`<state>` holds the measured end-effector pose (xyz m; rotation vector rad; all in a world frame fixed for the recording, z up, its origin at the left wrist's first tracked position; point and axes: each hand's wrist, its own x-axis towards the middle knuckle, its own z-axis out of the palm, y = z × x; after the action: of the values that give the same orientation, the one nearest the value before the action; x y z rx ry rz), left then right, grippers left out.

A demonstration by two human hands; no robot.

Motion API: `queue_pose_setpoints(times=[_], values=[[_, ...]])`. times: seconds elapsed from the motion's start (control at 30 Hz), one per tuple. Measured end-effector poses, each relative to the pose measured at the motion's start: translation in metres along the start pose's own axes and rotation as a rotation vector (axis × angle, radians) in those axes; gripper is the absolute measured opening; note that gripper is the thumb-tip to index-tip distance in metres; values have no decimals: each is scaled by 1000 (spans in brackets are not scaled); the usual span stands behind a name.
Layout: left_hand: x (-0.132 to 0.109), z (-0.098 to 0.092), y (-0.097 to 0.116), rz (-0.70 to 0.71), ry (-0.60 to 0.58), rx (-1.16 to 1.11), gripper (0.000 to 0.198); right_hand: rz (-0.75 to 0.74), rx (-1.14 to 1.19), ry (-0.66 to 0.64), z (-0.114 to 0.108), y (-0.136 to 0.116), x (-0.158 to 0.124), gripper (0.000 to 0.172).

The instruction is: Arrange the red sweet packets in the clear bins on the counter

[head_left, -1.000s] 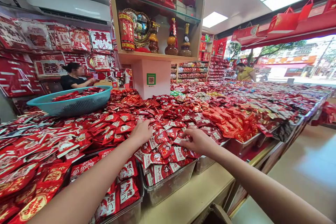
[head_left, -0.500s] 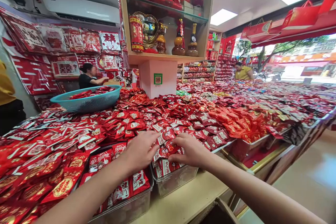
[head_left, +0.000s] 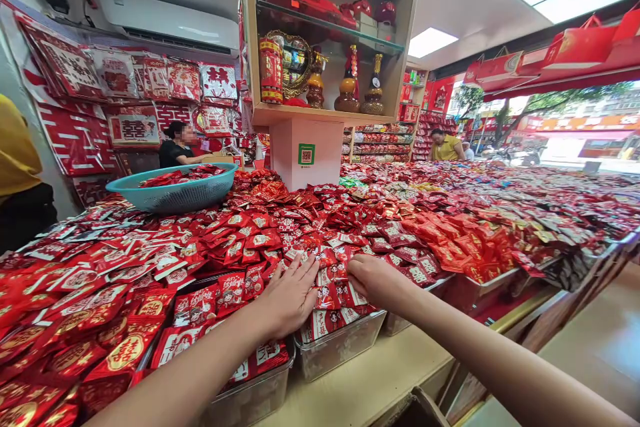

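Now both hands, left (head_left: pixel 290 297) & right (head_left: pixel 373 280), lie flatter on candy packets (head_left: pixel 333 293) vs. before.

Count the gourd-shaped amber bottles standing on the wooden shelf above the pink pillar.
3: left gourd-shaped amber bottle beside the gold-framed ornament, middle bottle, right bottle. Others may be hidden behind the ornament.

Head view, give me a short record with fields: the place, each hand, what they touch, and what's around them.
place: shop counter heaped with red sweet packets
left hand: flat, fingers spread, lying on the packets over a clear bin
right hand: palm down on the same heap, fingers curled, grip cannot be told
gap: hands close together, not touching
behind left: teal basket holding more red packets
middle: pink pillar with green QR sticker
people: one in black at the back wall, one in yellow far right
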<state>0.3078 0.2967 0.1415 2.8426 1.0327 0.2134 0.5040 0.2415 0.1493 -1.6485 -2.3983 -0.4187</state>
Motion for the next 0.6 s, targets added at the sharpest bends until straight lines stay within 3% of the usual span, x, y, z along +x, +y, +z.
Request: queue_pose_setpoints(times=[0.27,0.47,0.6], values=[[-2,4,4,-25,15,-4,66,-59,45,102,15,4,4,16],[-4,7,2,-1,42,-16,66,8,160,181,-1,3,1,17],[-10,-4,13,-2,85,-8,64,48,166,214,-7,10,25,15]])
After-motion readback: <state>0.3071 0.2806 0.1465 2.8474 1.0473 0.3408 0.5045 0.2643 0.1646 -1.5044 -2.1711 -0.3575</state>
